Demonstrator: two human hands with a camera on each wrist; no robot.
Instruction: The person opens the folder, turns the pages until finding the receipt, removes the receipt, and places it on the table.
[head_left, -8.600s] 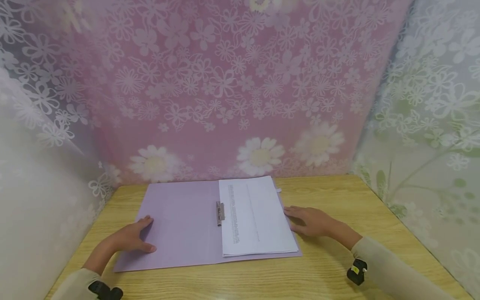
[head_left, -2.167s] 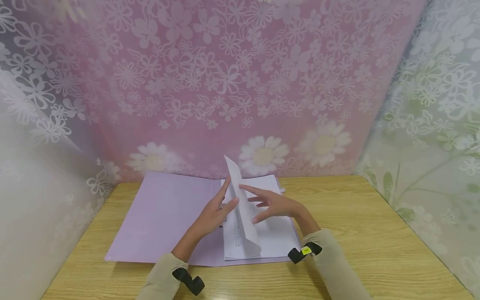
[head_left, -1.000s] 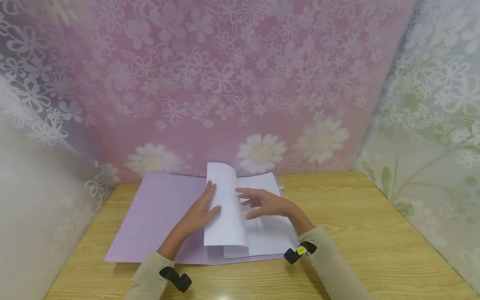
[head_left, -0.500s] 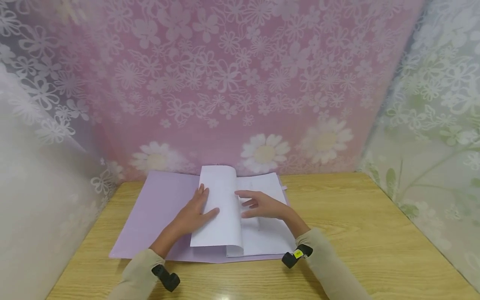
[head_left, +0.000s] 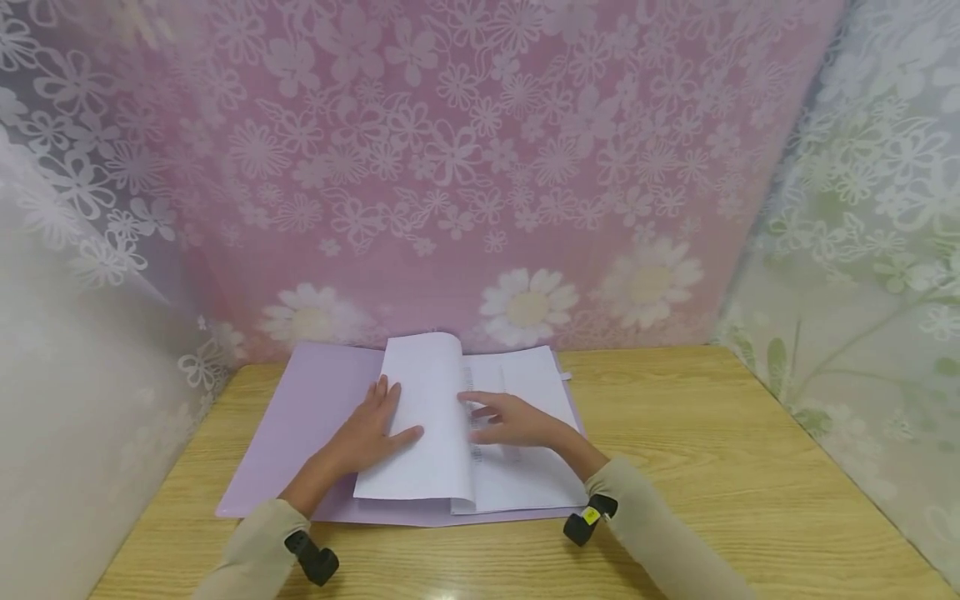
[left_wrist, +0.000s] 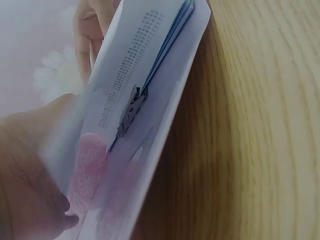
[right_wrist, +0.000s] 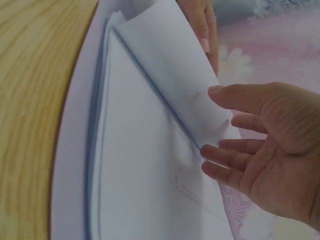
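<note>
Left hand [head_left: 365, 435], grip spread, rests on a paper sheet [head_left: 435, 404] curled toward nine o'clock, likely to hold it over, the spread right hand [head_left: 517, 421] at its fold [head_left: 462, 458].

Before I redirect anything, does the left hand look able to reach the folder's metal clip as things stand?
Probably not directly: the left hand rests on the turned-over sheet, which curls between it and the metal clip.

Papers [head_left: 536, 479] lie in the folder [head_left: 300, 425] on the table [head_left: 712, 458].
</note>
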